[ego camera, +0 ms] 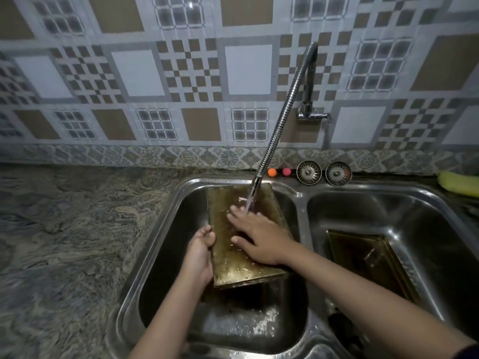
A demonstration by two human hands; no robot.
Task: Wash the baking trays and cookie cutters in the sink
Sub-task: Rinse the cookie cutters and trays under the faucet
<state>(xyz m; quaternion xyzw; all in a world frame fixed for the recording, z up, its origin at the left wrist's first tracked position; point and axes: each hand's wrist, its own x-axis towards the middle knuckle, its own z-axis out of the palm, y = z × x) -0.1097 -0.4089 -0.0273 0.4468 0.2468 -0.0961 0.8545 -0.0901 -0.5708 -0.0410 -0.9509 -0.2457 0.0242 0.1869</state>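
A golden-brown baking tray (233,257) is held tilted over the left sink basin (160,255), under running water from the flexible metal tap (282,117). My left hand (199,252) grips the tray's left edge, fingers curled round it. My right hand (256,237) lies flat on the tray's surface with fingers spread, fingertips in the water stream. A second baking tray (368,257) lies in the right sink basin (440,229). No cookie cutters are visible.
Two round metal sink strainers (309,172) (338,173) stand against the wall behind the sink, beside an orange ball (272,172) and a pink ball (286,171). A yellow-green object (458,183) lies at the far right. A marbled stone counter (64,242) stretches left.
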